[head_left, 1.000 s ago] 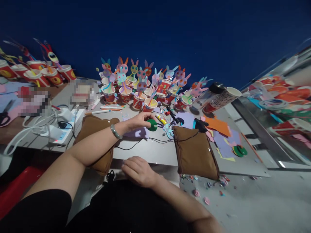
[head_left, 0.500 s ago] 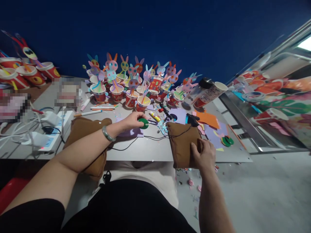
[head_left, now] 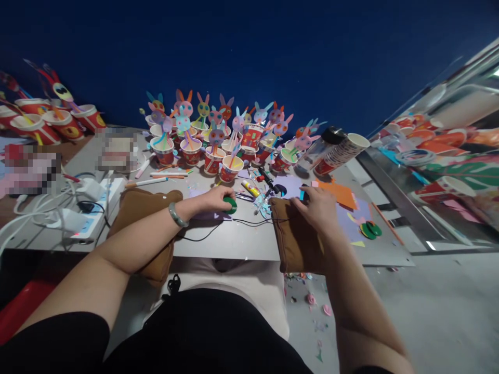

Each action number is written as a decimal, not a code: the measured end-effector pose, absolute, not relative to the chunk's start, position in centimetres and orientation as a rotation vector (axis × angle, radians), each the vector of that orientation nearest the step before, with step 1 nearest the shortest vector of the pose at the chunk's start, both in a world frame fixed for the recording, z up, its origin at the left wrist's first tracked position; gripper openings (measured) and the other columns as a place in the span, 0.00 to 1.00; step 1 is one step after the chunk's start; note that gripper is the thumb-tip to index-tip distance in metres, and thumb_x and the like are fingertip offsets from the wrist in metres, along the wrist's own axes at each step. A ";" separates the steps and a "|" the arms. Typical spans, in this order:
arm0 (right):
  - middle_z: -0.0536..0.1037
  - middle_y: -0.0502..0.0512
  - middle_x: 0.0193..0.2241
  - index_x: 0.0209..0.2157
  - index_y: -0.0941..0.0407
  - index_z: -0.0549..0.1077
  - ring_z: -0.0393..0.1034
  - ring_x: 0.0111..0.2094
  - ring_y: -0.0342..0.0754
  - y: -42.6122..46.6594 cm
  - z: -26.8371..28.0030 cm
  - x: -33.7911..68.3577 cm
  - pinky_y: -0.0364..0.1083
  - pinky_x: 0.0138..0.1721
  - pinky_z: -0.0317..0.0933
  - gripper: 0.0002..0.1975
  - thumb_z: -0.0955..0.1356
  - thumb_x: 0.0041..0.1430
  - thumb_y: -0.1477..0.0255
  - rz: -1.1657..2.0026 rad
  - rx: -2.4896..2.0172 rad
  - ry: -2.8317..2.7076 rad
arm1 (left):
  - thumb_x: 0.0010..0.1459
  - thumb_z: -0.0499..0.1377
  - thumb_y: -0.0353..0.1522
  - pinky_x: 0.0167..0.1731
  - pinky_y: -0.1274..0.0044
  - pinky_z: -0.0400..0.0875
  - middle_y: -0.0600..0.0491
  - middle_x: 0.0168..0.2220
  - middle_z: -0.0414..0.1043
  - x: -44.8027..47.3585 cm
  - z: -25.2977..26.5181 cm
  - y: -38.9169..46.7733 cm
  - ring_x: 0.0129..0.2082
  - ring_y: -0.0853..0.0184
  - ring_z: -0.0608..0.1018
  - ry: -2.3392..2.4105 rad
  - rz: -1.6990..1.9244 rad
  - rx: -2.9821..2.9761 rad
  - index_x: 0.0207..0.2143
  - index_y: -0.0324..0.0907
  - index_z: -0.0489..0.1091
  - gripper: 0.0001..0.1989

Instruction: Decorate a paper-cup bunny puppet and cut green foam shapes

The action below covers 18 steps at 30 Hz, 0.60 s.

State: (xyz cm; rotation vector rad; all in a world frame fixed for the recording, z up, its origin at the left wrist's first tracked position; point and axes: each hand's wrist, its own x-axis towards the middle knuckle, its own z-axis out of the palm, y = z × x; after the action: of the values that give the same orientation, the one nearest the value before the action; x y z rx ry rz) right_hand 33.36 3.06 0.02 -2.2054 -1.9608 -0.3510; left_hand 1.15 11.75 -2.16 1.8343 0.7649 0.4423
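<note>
Rabbit-topped cups (head_left: 214, 163) look finished, my left grip (head_left: 215, 199) pinches a loose-looking green disc (head_left: 231, 206), and my right grip (head_left: 318, 209) is too hidden to tell.

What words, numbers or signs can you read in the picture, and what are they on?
None can be read.
Red paper cups: printed patterns, but any words are too small.
Leaning cup stack: any print is too small and blurred.
Yellow tube: any label is too small.
Pixelated patch: hidden, so I can't tell.
</note>
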 end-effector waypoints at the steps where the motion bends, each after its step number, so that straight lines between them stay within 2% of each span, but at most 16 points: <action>1: 0.79 0.69 0.46 0.49 0.61 0.76 0.70 0.49 0.62 4.5 0.3 33.3 0.55 0.49 0.58 0.23 0.67 0.58 0.61 -0.342 -2.279 -1.996 | 0.36 0.58 0.26 0.26 0.80 0.60 0.58 0.23 0.67 1.2 -2.2 11.8 0.24 0.74 0.66 0.768 0.440 1.837 0.26 0.37 0.69 0.09; 4: 0.81 0.71 0.42 0.48 0.62 0.77 0.72 0.46 0.63 8.0 0.4 33.1 0.54 0.45 0.59 0.26 0.69 0.56 0.56 -0.249 -2.510 -2.074 | 0.37 0.58 0.27 0.27 0.80 0.60 0.58 0.23 0.67 1.2 -2.3 11.8 0.24 0.73 0.67 0.784 0.439 1.843 0.27 0.37 0.69 0.09; 6: 0.81 0.69 0.39 0.43 0.60 0.79 0.73 0.43 0.62 9.5 0.3 32.9 0.53 0.42 0.58 0.23 0.69 0.55 0.57 -0.185 -2.629 -2.083 | 0.37 0.58 0.27 0.27 0.79 0.61 0.58 0.24 0.68 1.3 -2.3 11.9 0.25 0.73 0.67 0.798 0.442 1.848 0.27 0.37 0.69 0.09; 9: 0.82 0.68 0.36 0.37 0.59 0.81 0.74 0.40 0.59 10.4 0.2 33.0 0.52 0.40 0.57 0.15 0.68 0.56 0.63 -0.182 -2.696 -2.051 | 0.37 0.58 0.26 0.27 0.79 0.60 0.57 0.24 0.68 1.3 -2.2 12.0 0.25 0.72 0.67 0.813 0.447 1.857 0.27 0.38 0.70 0.09; 12: 0.82 0.69 0.36 0.39 0.61 0.81 0.74 0.37 0.57 10.2 0.5 33.5 0.51 0.38 0.55 0.15 0.65 0.59 0.69 -0.260 -2.673 -1.993 | 0.37 0.58 0.25 0.28 0.79 0.60 0.58 0.24 0.68 1.3 -2.1 12.0 0.25 0.73 0.67 0.810 0.447 1.861 0.27 0.38 0.70 0.09; 18: 0.80 0.74 0.34 0.41 0.66 0.80 0.70 0.36 0.53 8.8 1.9 35.5 0.52 0.40 0.49 0.18 0.61 0.62 0.72 -0.492 -2.502 -1.878 | 0.38 0.58 0.25 0.27 0.80 0.60 0.58 0.24 0.67 0.9 -2.1 12.2 0.25 0.73 0.67 0.776 0.458 1.872 0.27 0.38 0.70 0.09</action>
State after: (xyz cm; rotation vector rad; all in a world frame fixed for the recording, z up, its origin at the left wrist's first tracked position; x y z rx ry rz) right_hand 35.50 8.80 1.94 -2.5019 -1.8782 -0.4923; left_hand 0.95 12.19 -2.09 1.8723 0.7757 0.4583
